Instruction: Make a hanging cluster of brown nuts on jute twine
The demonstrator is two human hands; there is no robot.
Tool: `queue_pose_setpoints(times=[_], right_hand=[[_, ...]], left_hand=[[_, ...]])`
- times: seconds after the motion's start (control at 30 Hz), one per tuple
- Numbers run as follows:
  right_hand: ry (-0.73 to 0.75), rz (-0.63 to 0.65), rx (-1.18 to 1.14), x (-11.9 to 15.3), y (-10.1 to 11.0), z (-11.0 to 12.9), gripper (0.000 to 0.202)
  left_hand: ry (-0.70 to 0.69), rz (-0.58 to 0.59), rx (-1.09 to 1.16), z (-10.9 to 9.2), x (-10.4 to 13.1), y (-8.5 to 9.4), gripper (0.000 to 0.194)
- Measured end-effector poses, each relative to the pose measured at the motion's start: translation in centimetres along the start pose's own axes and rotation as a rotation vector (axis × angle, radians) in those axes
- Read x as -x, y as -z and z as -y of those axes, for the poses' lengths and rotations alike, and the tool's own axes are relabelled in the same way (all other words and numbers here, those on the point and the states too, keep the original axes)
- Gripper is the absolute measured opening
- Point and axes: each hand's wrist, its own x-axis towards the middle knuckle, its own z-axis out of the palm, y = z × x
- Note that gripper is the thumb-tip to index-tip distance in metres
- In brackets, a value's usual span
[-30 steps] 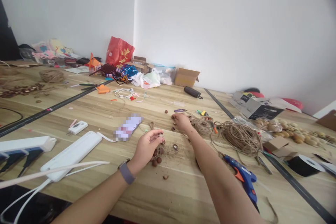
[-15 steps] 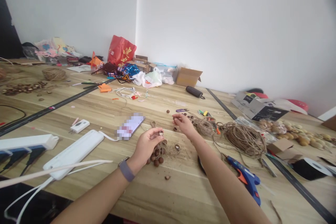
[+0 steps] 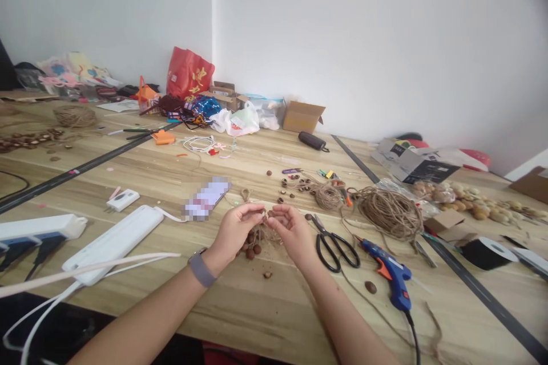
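My left hand (image 3: 237, 231) pinches a small brown nut shell piece, mostly hidden by the fingertips. Facing it, my right hand (image 3: 292, 232) has its fingers curled in at the same spot, and what they hold is too small to make out. Just below the fingers lies a cluster of round brown nuts (image 3: 253, 250) with twine. A broken shell (image 3: 268, 275) rests on the wood in front of the cluster. Several small shells (image 3: 303, 182) are scattered beyond my right hand.
Black-handled scissors (image 3: 334, 245) and a blue glue gun (image 3: 391, 274) lie right of my right hand. Coiled twine (image 3: 389, 211) is behind them. A phone (image 3: 208, 197) and a white power strip (image 3: 113, 244) are at the left.
My right hand has moved left and nearer, from the scattered shells to my left fingertips. The scissors have come into view from behind my right arm. The view has shifted slightly.
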Motion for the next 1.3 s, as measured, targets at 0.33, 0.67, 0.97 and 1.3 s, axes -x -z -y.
queue_pose_setpoints(times=[0.33, 0.67, 0.97, 1.3], right_hand=[[0.120, -0.055, 0.046, 0.9, -0.2, -0.1, 0.028], [0.251, -0.068, 0.210, 1.3, -0.2, 0.2, 0.016], [0.265, -0.072, 0.216, 1.5, -0.2, 0.4, 0.020], [0.261, -0.072, 0.279, 1.4, 0.3, 0.5, 0.015]], left_hand=[[0.085, 0.038, 0.051, -0.1, 0.2, -0.1, 0.033], [0.092, 0.070, 0.121, 0.0, 0.3, -0.3, 0.031], [0.191, 0.073, 0.171, -0.1, 0.5, -0.3, 0.038], [0.215, 0.100, 0.193, 0.1, 0.3, -0.2, 0.039]])
